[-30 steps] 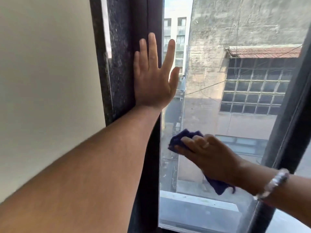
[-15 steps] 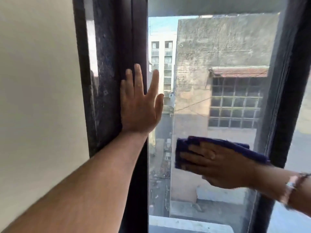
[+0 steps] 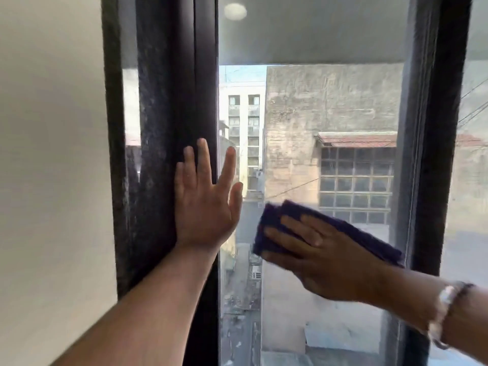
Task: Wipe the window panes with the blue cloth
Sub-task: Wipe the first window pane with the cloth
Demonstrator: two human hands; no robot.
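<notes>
Beyond the tall clear glass window pane point(image 3: 311, 114) stand a weathered grey concrete building point(image 3: 330, 101) with a grid of small dark windows and a white multi-storey block point(image 3: 243, 122) farther off. Dark vertical metal frame posts bound the pane: a broad speckled black one point(image 3: 169, 128) at its left edge and a narrower one point(image 3: 433, 154) at its right edge, with a plain cream wall point(image 3: 52, 154) left of the frame.

At the pane's left edge the left hand point(image 3: 206, 204) lies flat, palm forward and fingers pointing up, spread moderately apart and holding nothing; the little, ring and middle fingers rest on the black post while the index finger and thumb reach over onto the glass. Its bare forearm rises from the lower left corner of the view.

Near the middle of the pane, just beside the left hand but apart from it, the right hand point(image 3: 319, 252) presses the folded dark blue cloth point(image 3: 351, 231) flat against the glass. Its fingers are extended and slightly fanned, pointing left toward the black post, lying on top of the cloth. The cloth trails from under the palm toward the pane's right edge, close to the narrower post. A pale beaded bracelet point(image 3: 446, 302) circles the right wrist, whose forearm enters from the lower right.
</notes>
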